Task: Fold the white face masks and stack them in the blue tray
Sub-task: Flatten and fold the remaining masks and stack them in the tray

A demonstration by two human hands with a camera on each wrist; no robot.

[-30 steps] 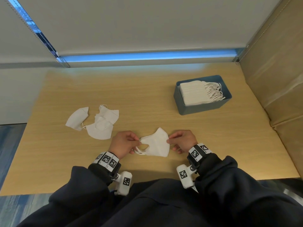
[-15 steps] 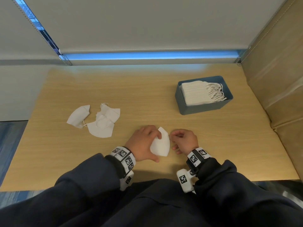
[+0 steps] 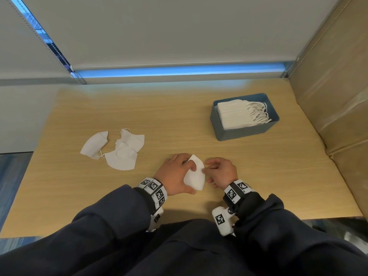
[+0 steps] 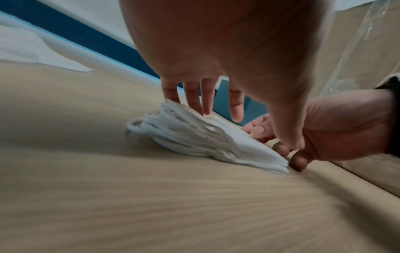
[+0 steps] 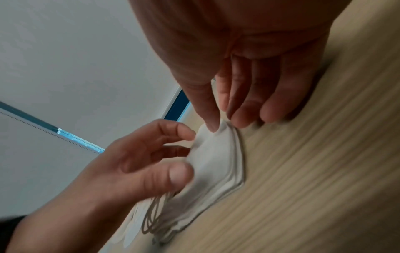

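Near the front edge of the wooden surface, a white face mask lies folded in half between both hands. Left hand lies over its left side, fingers straight and pressing down on the fold; left wrist view shows fingertips on the layered edge with the ear loops bunched out at the side. Right hand has its grip pinched on the mask's right edge, thumb and forefinger tips together on the fabric in the right wrist view. Blue tray sits well apart, far right, already holding a neat stack of folded masks. Two more unfolded masks lie to the left, loose, overlapping.

Handling judgement: mask looks very light, soft, thin, layered; likely springs open if pressure comes off, so the fold needs flattening before lifting. Best hold is probably a pinch across the folded layers near the crease or the open edge, catching all layers at once, loops tucked or trailing. Loops could snag on fingers or the tray rim. Not fragile, not slippery; the risk is unfolding in transit.
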